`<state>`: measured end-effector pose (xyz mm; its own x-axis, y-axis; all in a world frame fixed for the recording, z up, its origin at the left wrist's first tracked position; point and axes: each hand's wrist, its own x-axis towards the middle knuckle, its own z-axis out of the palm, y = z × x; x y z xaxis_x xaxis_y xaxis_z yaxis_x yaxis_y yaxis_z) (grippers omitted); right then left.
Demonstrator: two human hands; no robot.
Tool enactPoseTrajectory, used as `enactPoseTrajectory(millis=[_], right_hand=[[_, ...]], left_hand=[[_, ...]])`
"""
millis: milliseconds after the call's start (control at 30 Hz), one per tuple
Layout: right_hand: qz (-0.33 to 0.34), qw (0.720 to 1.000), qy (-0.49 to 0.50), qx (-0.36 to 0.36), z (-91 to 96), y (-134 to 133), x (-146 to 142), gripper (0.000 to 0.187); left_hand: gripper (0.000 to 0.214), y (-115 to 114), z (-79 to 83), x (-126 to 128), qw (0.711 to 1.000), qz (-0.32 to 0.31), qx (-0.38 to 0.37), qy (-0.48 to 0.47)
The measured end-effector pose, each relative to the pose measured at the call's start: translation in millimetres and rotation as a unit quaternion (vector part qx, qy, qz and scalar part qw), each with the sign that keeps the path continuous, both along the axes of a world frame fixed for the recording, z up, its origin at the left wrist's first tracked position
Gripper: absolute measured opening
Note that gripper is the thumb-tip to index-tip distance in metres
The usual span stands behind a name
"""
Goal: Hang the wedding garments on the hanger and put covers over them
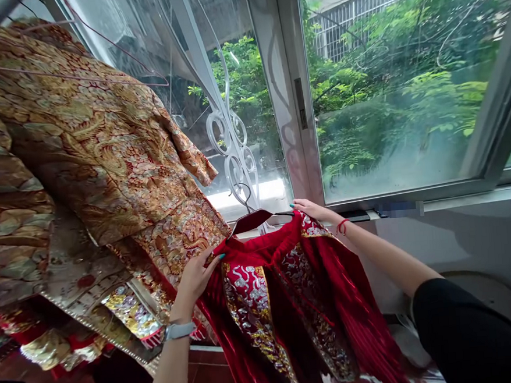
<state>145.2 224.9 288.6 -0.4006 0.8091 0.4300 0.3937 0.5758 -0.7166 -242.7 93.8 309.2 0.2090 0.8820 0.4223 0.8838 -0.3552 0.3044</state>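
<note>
Centrally, low in the frame, a red garment (290, 306) hangs from a dark red hanger (253, 219), its pleated cloth falling past the bottom edge. It looks soft and limp, yet fairly heavy for clothing: thick bands of silver and gold embroidery (249, 297) run down the front and probably stiffen those strips and snag easily. The safest hold seems to be the hanger or the shoulder seams, not the beaded bands.

The right hand (310, 208) is curled over the garment's shoulder at the hanger's far end, grasping it. The left hand (195, 277) lies on the other shoulder with its fingers stretched toward the collar; whether it pinches the cloth cannot be told. A watch (178, 331) sits on that wrist.

Toward the upper left, gold brocade garments (104, 149) hang in heavy folds, one from a pink wire hanger (98, 74). Behind, a white scroll grille (232, 140) and a window frame (290, 95) face green trees.
</note>
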Motion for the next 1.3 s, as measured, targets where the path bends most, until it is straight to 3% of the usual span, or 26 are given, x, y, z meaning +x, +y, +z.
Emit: enactPoseTrajectory(millis=[100, 267, 467, 567, 700, 800, 900, 1000, 1067, 1200, 1233, 1300], right_hand=[[0.003, 1.0, 0.014, 0.002, -12.6, -12, -4, 0.035], [0.059, 0.998, -0.006, -0.005, -11.9, -33, 29, 0.037], [-0.054, 0.99, 0.089, 0.09, -19.7, -44, 24, 0.045], [-0.104, 0.976, 0.132, 0.136, -6.8, -47, 13, 0.042], [-0.145, 0.953, 0.166, 0.209, 29.4, -43, -2, 0.042], [-0.076, 0.969, 0.097, 0.213, 41.6, -38, -19, 0.046], [-0.003, 0.985, -0.036, 0.169, 31.6, -36, -35, 0.049], [-0.019, 0.983, -0.096, 0.156, 16.6, -32, -41, 0.051], [-0.022, 0.978, -0.112, 0.172, 11.2, -28, -39, 0.05], [-0.003, 0.978, -0.113, 0.177, 9.0, -21, -34, 0.049], [0.002, 0.979, -0.112, 0.169, 8.9, -20, -33, 0.048], [0.009, 0.982, -0.111, 0.153, 8.6, -22, -31, 0.045]], left_hand=[[0.055, -5, 2.3, 0, 1.0, 0.004, -0.001, 0.01], [0.055, -14, 1.1, 7, 0.999, 0.025, 0.007, 0.025], [0.054, -18, 3.7, 9, 1.0, -0.001, -0.013, 0.024], [0.051, -18, 1.6, 9, 1.0, -0.003, -0.019, 0.024], [0.047, -17, -3.7, 12, 1.0, -0.011, -0.029, 0.007], [0.048, -16, -4.1, 14, 1.0, 0.001, -0.025, -0.001], [0.048, -15, -0.3, 14, 0.999, 0.001, -0.029, -0.02], [0.05, -15, 0.1, 11, 0.995, -0.014, -0.04, -0.093], [0.047, -17, -5.9, 7, 0.972, -0.023, -0.091, -0.214], [0.049, -24, -28.6, -7, 0.855, 0.027, -0.275, -0.438], [0.051, -26, -33.4, -11, 0.84, 0.039, -0.294, -0.455], [0.052, -28, -38.6, -19, 0.837, 0.045, -0.295, -0.458]])
